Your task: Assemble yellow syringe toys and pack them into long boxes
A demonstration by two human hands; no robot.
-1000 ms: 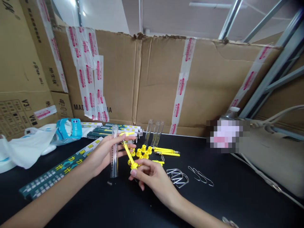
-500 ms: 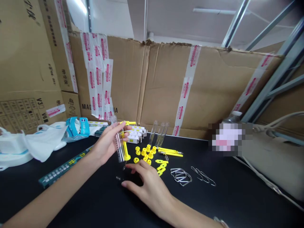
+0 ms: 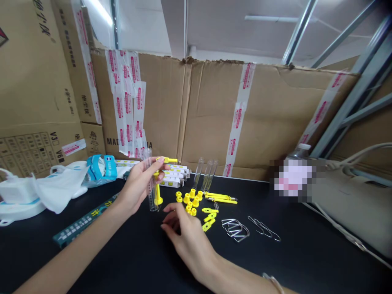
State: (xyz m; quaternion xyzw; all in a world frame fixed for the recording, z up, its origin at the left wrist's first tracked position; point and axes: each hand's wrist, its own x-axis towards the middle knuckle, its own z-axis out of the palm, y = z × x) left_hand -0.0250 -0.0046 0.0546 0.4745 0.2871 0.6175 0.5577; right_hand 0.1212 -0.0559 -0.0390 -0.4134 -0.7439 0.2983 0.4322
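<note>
My left hand [image 3: 139,185] is closed around a clear plastic tube [image 3: 150,181] and a yellow plunger rod [image 3: 158,179], both held upright above the black table [image 3: 306,253]. My right hand [image 3: 186,237] hovers low over the table in front of a cluster of small yellow caps [image 3: 188,199]. Its fingers are curled in a pinch, and what they hold, if anything, is hidden. Small yellow clips [image 3: 209,217] lie just to its right.
Bent wire pieces [image 3: 235,228] and wire hooks [image 3: 263,228] lie to the right. More clear tubes [image 3: 206,174] and yellow rods [image 3: 220,197] sit behind the caps. Printed boxes [image 3: 174,173], a long dark box [image 3: 82,222] and white bags [image 3: 52,183] lie left. Cardboard walls [image 3: 214,118] stand behind.
My right hand let go of the yellow rod, dropped flat to the table near a small spring, then lifted with fingers pinched. My left hand kept the tube and rod, tilting them upright.
</note>
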